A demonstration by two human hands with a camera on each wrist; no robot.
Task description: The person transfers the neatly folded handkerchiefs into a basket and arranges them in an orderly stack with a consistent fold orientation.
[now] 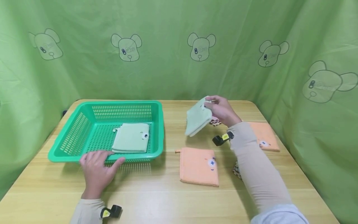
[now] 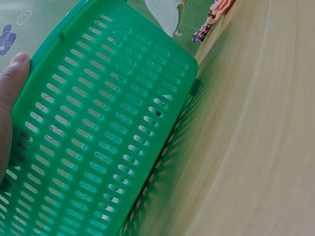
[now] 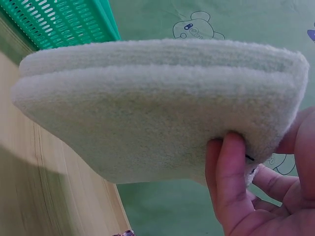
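Observation:
My right hand pinches a folded pale green towel by one corner, above the table at the back right of the middle. Its thick folded layers fill much of the right wrist view, where fingers press on the cloth. My left hand grips the front rim of a green plastic basket, thumb outside; its fingertips are hidden in the left wrist view. Inside the basket lies another folded pale green towel with a small animal face and a hanging loop.
A folded orange towel lies right of the basket, and a second orange towel lies at the far right, partly behind my right arm. Patterned cloth shows below my right hand, another patterned piece beside the forearm. Green curtain surrounds the table.

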